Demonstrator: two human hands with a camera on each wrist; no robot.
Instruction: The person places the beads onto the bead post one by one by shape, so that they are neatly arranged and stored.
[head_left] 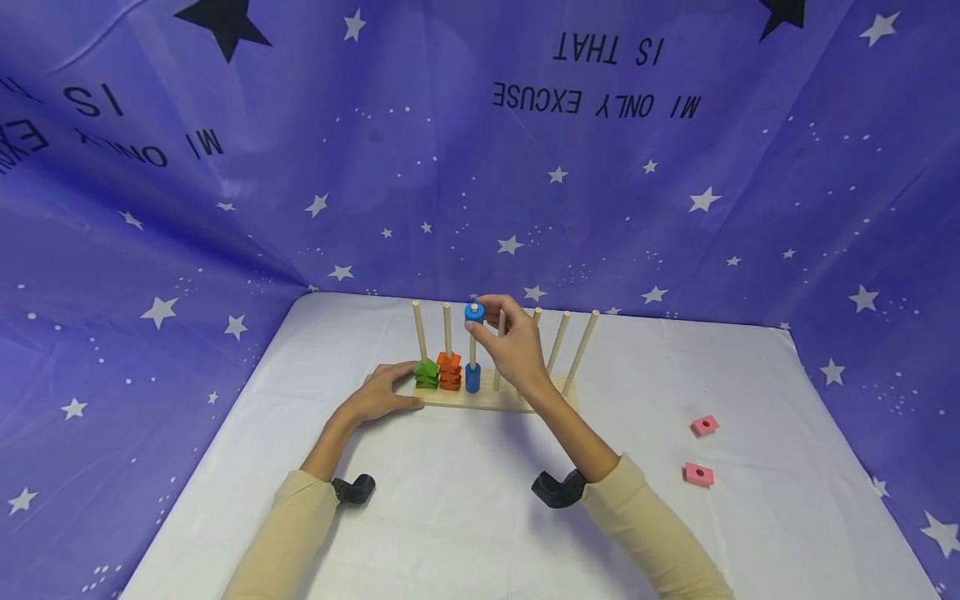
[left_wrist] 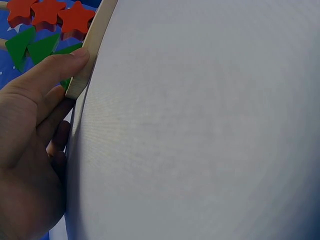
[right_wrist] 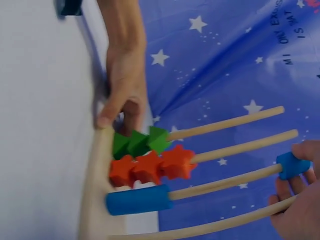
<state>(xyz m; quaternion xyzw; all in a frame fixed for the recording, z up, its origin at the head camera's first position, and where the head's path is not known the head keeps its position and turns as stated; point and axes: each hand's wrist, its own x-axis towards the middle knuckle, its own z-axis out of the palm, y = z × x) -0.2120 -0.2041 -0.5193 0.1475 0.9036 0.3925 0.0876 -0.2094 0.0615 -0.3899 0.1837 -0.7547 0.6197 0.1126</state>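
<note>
A wooden peg board [head_left: 450, 402] with several upright pegs stands on the white table. My left hand [head_left: 381, 393] grips its left end, the thumb on the front edge. In the left wrist view the thumb [left_wrist: 60, 67] presses on the wood. My right hand [head_left: 517, 346] pinches a blue cylinder bead [head_left: 474, 312] at the top of the third peg, whose tip shows in the hole. More blue cylinder [right_wrist: 140, 200] sits at that peg's foot. Green triangle beads [head_left: 427, 374] fill the foot of the first peg, orange star beads [head_left: 450, 372] the second.
Two pink blocks [head_left: 699, 475] with holes lie apart on the right side of the white table [head_left: 450, 517]. Bare pegs [head_left: 581, 353] rise at the board's right. A purple star-printed cloth [head_left: 600, 225] hangs behind and at the sides.
</note>
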